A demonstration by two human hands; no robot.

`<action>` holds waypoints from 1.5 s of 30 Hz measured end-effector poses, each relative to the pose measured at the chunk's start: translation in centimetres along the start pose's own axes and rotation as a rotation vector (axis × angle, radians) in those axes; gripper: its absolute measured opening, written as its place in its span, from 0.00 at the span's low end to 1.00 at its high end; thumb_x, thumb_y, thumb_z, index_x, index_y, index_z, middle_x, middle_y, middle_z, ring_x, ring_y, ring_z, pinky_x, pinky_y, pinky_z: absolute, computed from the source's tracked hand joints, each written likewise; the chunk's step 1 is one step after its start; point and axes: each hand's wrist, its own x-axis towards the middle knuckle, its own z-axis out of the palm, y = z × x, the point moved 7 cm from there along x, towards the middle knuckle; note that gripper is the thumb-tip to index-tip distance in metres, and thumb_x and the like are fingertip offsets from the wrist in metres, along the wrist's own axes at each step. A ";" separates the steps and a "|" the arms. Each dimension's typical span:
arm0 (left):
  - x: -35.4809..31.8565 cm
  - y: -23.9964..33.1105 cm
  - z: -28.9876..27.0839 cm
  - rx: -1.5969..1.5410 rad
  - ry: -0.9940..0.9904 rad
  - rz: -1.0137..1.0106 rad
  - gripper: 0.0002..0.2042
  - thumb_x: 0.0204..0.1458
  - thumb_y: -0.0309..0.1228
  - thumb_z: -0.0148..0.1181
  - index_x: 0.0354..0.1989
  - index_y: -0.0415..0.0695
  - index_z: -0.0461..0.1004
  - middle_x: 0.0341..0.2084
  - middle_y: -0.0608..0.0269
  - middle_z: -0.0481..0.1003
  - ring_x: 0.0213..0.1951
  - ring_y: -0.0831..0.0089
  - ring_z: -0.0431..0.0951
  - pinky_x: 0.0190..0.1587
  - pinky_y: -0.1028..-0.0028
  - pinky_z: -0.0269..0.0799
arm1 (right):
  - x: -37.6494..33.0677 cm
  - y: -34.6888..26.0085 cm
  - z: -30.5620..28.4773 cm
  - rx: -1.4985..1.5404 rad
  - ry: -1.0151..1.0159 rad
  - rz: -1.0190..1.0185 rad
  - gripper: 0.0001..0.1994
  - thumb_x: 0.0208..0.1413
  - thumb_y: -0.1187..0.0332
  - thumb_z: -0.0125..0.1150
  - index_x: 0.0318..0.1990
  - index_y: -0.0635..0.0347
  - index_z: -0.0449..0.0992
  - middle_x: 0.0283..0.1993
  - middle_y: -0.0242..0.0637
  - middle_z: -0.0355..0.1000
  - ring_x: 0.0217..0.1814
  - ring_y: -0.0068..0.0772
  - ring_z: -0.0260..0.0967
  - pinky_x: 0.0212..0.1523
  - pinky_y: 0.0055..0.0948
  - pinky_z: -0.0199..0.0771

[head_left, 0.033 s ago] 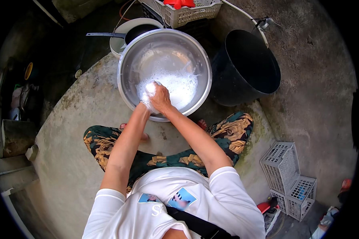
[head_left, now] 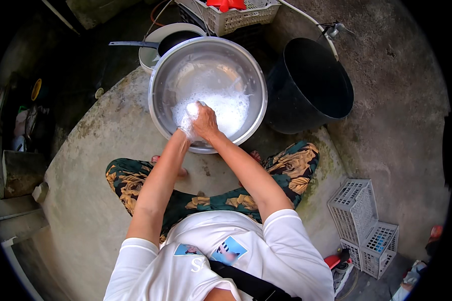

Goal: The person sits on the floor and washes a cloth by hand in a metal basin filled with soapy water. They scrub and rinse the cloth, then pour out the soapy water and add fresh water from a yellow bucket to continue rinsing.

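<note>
From my seat, going left to right: a dim ledge of clutter (head_left: pixel 25 125) lines the far left, well apart from the work; next comes a white pot (head_left: pixel 155 37) with a long handle, tucked just behind the steel basin (head_left: pixel 160 95), near enough to reach.

The basin sits on the concrete floor (head_left: pixel 85 200) between the person's spread knees, so both arms drop straight into it; its high wall keeps the suds (head_left: pixel 226 108) in, pooled toward the right side.

The left hand (head_left: pixel 186 126) and right hand (head_left: pixel 206 123) meet over the near rim, pressed together and closed around a small white soapy wad (head_left: pixel 192 109); I judge it a cloth or sponge, held low over the basin so drips fall back inside; what exactly it is I cannot tell.

Right of the basin, a black bucket (head_left: pixel 311 100) stands touching or just beside it; a white basket (head_left: pixel 236 17) sits behind.

Open room: bare floor to the left of the legs; the right is tighter, with 2 white crates (head_left: pixel 366 226) near the right knee.
</note>
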 end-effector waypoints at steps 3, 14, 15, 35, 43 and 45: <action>-1.4 0.1 1.5 0.264 0.481 -0.004 0.09 0.50 0.36 0.46 0.32 0.45 0.70 0.27 0.63 0.72 0.31 0.73 0.71 0.34 0.75 0.69 | 1.9 2.8 -2.6 -0.104 0.121 -0.063 0.18 0.38 0.75 0.51 0.41 0.70 0.65 0.37 0.56 0.66 0.38 0.57 0.64 0.41 0.42 0.66; -3.4 -0.7 0.3 0.382 0.974 -0.216 0.23 0.49 0.52 0.44 0.49 0.50 0.63 0.49 0.59 0.63 0.49 0.65 0.63 0.50 0.50 0.54 | 0.5 8.9 -0.4 -0.178 -0.084 0.151 0.19 0.45 0.73 0.44 0.46 0.72 0.62 0.47 0.67 0.58 0.49 0.64 0.55 0.52 0.45 0.54; -2.6 -0.7 -2.8 0.191 0.754 -0.204 0.25 0.47 0.56 0.43 0.38 0.45 0.69 0.39 0.55 0.69 0.41 0.60 0.68 0.50 0.52 0.56 | 0.8 7.3 1.1 -0.011 -0.005 0.125 0.19 0.40 0.77 0.42 0.44 0.73 0.62 0.41 0.66 0.62 0.47 0.64 0.57 0.51 0.43 0.56; 0.8 1.1 4.9 0.205 0.261 0.223 0.17 0.52 0.43 0.42 0.42 0.45 0.65 0.38 0.62 0.68 0.41 0.69 0.67 0.45 0.71 0.63 | 1.5 1.2 -3.9 0.491 0.219 -0.091 0.17 0.42 0.68 0.54 0.43 0.63 0.67 0.48 0.49 0.62 0.53 0.52 0.54 0.52 0.39 0.55; 0.5 0.3 9.2 0.168 0.310 0.071 0.20 0.53 0.47 0.39 0.44 0.45 0.65 0.35 0.63 0.68 0.36 0.69 0.68 0.42 0.71 0.65 | -0.3 2.0 -2.8 0.456 0.459 -0.110 0.19 0.43 0.64 0.55 0.43 0.63 0.66 0.43 0.51 0.64 0.49 0.53 0.58 0.50 0.39 0.57; 0.2 0.3 7.0 0.176 0.403 0.077 0.17 0.55 0.42 0.36 0.44 0.46 0.64 0.38 0.62 0.68 0.40 0.70 0.68 0.44 0.71 0.65 | 1.3 0.8 -5.3 0.669 0.430 -0.090 0.12 0.40 0.70 0.55 0.35 0.62 0.68 0.40 0.48 0.64 0.47 0.54 0.56 0.47 0.42 0.57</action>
